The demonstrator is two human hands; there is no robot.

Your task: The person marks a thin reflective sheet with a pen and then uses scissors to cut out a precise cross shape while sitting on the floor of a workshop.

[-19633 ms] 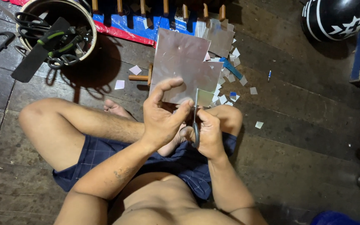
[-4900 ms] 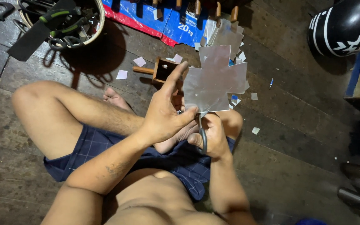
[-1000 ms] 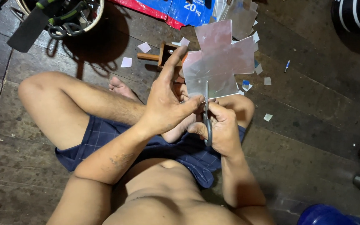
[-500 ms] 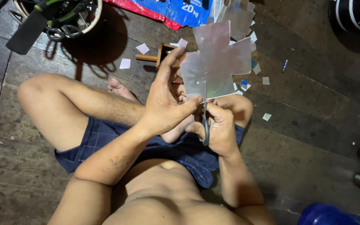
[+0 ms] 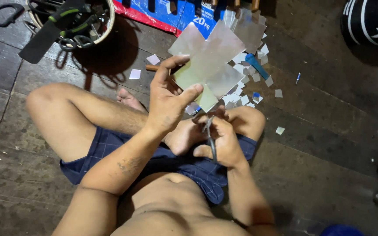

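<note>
I sit cross-legged on a dark floor. My left hand [image 5: 168, 101] pinches a shiny cross-shaped metal sheet [image 5: 208, 61] by its lower edge and holds it up, tilted away from me. Just below it, my right hand [image 5: 222, 140] grips a pair of dark-handled shears [image 5: 209, 135], with the blades pointing up toward the bottom corner of the sheet. The blade tips are partly hidden by my fingers.
Several small square metal offcuts [image 5: 246, 87] lie scattered on the floor ahead. A round basket of hand tools [image 5: 73, 22] stands at the upper left, a blue and red sack [image 5: 171, 15] at the top, a black helmet [image 5: 370, 19] at the upper right.
My left hand has turned and tilted the metal sheet, so it now sits higher and more to the left. The shears have come off its edge and stay low.
</note>
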